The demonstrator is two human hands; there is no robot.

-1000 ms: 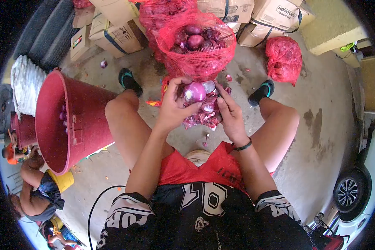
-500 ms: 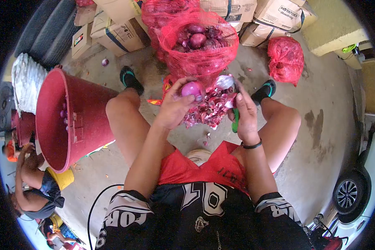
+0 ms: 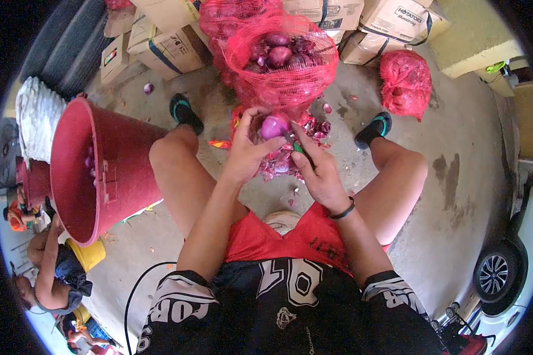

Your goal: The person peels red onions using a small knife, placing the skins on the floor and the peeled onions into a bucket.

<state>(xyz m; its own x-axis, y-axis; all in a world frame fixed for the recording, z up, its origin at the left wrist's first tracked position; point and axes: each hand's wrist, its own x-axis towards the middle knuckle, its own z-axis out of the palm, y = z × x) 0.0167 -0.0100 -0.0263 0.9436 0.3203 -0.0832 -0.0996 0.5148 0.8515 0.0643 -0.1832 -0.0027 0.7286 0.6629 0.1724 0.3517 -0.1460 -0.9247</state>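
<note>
A purple-red onion (image 3: 273, 126) is gripped in my left hand (image 3: 247, 149), its smooth surface facing up between thumb and fingers. My right hand (image 3: 324, 176) is closed around a small green-handled knife (image 3: 297, 146), its dark blade end close against the onion's right side. Beneath both hands lies a heap of onion skins (image 3: 276, 168), partly hidden by them. Just beyond stands an open red mesh sack (image 3: 281, 89), with several unpeeled onions (image 3: 279, 57) showing at its top.
A large red tub (image 3: 130, 154) with onions inside stands by my left leg. A tied red mesh bag (image 3: 405, 86) sits at right. Strapped cardboard boxes (image 3: 170, 52) line the back. Another person (image 3: 53, 260) is at far left; a parked car (image 3: 515, 284) is at right.
My right hand has moved left and inward, bringing the knife to the onion. Loose skin near it has dropped away. My left hand stays nearly in place. The person at far left has shifted their arm.
</note>
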